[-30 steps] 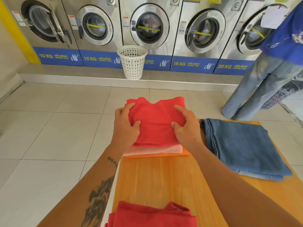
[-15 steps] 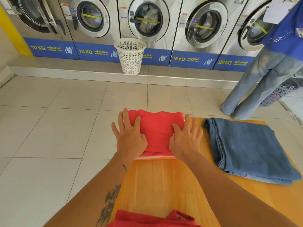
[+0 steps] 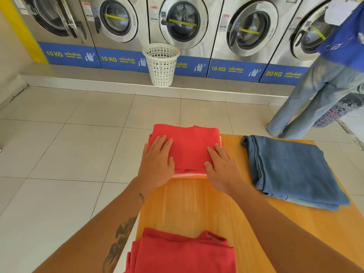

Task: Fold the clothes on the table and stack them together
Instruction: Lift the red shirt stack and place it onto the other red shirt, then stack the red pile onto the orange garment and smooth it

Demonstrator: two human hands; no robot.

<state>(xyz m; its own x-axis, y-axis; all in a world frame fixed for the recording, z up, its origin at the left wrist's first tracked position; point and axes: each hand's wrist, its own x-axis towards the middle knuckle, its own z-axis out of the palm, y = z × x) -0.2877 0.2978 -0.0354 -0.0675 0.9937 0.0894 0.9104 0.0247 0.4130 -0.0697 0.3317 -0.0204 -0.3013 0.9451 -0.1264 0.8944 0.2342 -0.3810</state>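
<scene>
A folded red garment (image 3: 189, 146) lies on top of a small stack at the far left corner of the wooden table (image 3: 197, 203); pink and orange edges (image 3: 189, 175) of lower pieces show beneath it. My left hand (image 3: 157, 164) rests flat on its left side and my right hand (image 3: 221, 166) flat on its right side, fingers spread, gripping nothing. Folded blue jeans (image 3: 291, 170) lie to the right on the table. Another red garment (image 3: 183, 253) lies at the table's near edge.
A white plastic basket (image 3: 161, 65) stands on the tiled floor before a row of washing machines (image 3: 183, 26). A person in a blue top and jeans (image 3: 323, 91) stands at the far right beside a dark laundry basket (image 3: 338, 113).
The red garment, held up by both hands a second ago, now lies flat on the stack. Both hands have let go and press it with flat palms.
</scene>
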